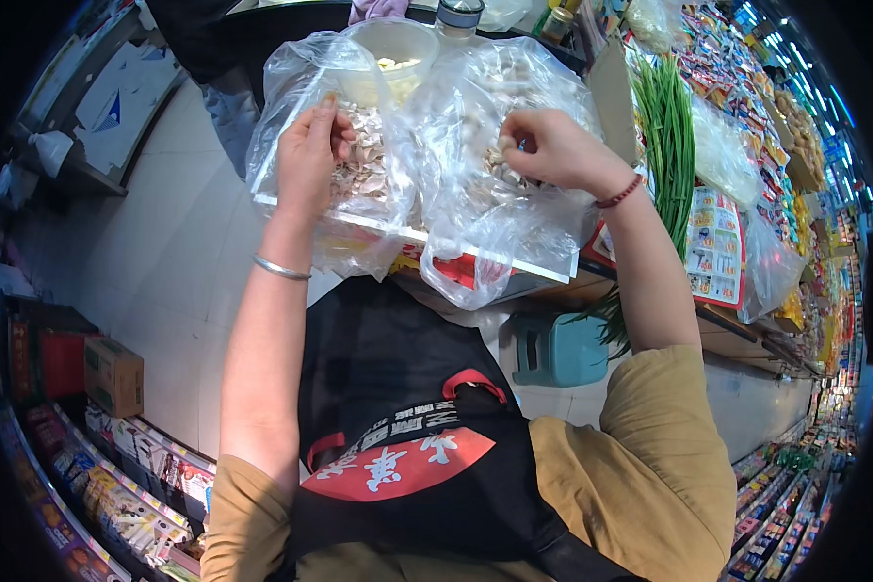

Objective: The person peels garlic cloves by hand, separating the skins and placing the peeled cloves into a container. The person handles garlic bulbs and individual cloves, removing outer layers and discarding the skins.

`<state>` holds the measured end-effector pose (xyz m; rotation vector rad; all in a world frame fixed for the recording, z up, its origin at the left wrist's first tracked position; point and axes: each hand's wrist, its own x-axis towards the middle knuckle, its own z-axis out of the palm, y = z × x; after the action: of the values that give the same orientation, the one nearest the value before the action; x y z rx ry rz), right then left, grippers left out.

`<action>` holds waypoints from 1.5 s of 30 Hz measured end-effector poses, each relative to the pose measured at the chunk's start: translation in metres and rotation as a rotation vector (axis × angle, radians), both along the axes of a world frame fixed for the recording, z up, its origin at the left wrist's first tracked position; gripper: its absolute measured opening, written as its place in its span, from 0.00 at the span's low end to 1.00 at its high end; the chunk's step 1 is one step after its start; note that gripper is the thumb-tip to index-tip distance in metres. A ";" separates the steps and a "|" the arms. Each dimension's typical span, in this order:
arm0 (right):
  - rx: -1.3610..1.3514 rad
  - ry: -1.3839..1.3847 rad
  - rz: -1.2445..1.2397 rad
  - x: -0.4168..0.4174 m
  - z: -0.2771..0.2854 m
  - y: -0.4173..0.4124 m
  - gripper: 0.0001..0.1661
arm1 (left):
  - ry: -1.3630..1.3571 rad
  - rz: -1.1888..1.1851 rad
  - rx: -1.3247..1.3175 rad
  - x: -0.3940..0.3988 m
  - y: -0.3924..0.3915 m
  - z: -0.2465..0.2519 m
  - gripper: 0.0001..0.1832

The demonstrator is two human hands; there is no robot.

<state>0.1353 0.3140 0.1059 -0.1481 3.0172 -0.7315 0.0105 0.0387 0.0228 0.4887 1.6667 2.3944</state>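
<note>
My left hand (309,156) hovers over a clear plastic bag (280,80) lined with papery garlic skins (367,174), its thumb raised and its fingers curled. Whether a clove sits inside those fingers is hidden. Over a second clear bag (469,87), my right hand (553,149) has thumb and forefinger bent together; anything pinched there is too small to tell. Unpeeled garlic (498,164) shows through that bag beneath the hand. Behind the skins stands a translucent plastic tub (360,87) with pale peeled garlic cloves (396,64) in it.
Green chives (666,138) and a printed flyer (714,244) lie to the right, beside packed snack shelves. A teal plastic stool (567,349) stands below. A lidded jar (457,16) is behind the bags. Dark cloth and a grey-blue trouser leg (229,120) appear at upper left.
</note>
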 end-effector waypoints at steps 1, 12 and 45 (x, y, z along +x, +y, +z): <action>-0.120 0.074 0.012 -0.003 0.002 -0.001 0.11 | 0.055 0.041 0.020 0.002 0.000 0.000 0.18; -0.345 0.450 0.112 -0.093 -0.022 -0.114 0.15 | 0.153 -0.077 -0.134 0.003 -0.014 -0.005 0.14; -0.171 0.540 0.321 -0.084 -0.056 -0.112 0.17 | 0.028 -0.010 -0.152 0.009 -0.026 -0.006 0.09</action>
<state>0.0514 0.2023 0.0504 -0.9538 3.2663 -1.0538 0.0191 0.0129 0.0167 0.5062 1.8360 2.2414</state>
